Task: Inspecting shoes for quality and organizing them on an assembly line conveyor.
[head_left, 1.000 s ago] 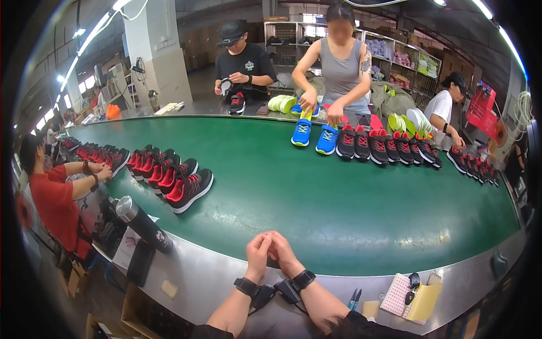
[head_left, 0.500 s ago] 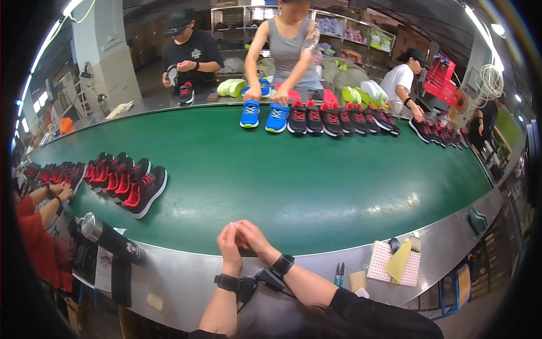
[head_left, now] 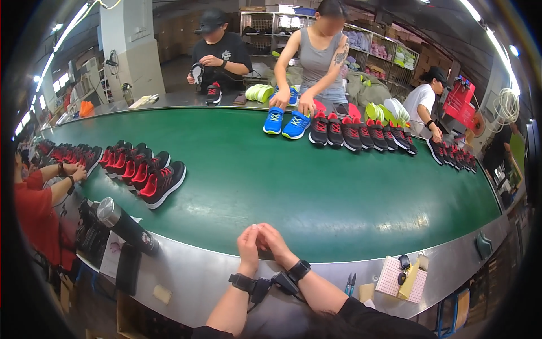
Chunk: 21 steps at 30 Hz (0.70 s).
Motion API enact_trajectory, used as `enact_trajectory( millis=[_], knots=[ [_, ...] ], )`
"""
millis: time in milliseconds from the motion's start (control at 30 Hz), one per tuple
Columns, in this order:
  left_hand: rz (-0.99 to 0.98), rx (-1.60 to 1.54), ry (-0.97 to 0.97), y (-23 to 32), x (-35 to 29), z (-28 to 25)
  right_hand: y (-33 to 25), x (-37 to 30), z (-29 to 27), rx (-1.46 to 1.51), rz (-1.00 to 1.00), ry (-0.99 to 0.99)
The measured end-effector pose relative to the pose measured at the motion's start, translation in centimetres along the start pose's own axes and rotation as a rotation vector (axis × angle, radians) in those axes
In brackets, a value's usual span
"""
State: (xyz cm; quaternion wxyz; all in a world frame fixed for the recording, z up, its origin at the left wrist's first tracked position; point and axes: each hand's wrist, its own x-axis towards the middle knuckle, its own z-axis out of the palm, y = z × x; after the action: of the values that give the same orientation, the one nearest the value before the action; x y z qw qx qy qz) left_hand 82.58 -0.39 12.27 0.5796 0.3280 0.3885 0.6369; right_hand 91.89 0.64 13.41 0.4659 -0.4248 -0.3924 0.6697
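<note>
My left hand (head_left: pixel 248 246) and my right hand (head_left: pixel 272 242) are pressed together, fingers touching, over the metal rim (head_left: pixel 192 271) of a green conveyor belt (head_left: pixel 293 192). Whether anything small lies between the fingers I cannot tell. Both wrists wear black bands with a cable. The nearest shoe is a black and red sneaker (head_left: pixel 162 183), at the end of a row on the belt to my left.
A row of black and red sneakers and two blue sneakers (head_left: pixel 287 122) lies at the far side, where three people work. A person in red (head_left: pixel 35 209) stands at left. A steel flask (head_left: pixel 125 225) lies on the rim. Scissors, a pink pad (head_left: pixel 389 275) and glasses sit at right.
The view has swung from side to side, and the sneaker rows have travelled rightward with the belt. My hands stay joined at the rim.
</note>
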Motion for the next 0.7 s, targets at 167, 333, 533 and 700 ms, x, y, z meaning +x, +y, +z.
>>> enact_trajectory(
  millis=[167, 333, 533, 700],
  knots=[
    [-0.003, -0.019, -0.017, 0.0, -0.1, 0.2, 0.2, 0.1, -0.4, 0.023, -0.001, -0.014],
    [-0.028, -0.103, -0.025, 0.0, 0.0, 0.1, 0.2, 0.0, -0.9, -0.012, -0.007, -0.016],
    [-0.102, -0.257, 0.065, 1.0, -0.4, 1.0, -0.3, -0.6, -0.7, -0.06, 0.024, 0.033],
    [-0.053, -0.208, 0.074, 0.1, 0.1, 0.1, -0.9, -0.9, -0.5, -0.02, -0.009, 0.091]
  ],
)
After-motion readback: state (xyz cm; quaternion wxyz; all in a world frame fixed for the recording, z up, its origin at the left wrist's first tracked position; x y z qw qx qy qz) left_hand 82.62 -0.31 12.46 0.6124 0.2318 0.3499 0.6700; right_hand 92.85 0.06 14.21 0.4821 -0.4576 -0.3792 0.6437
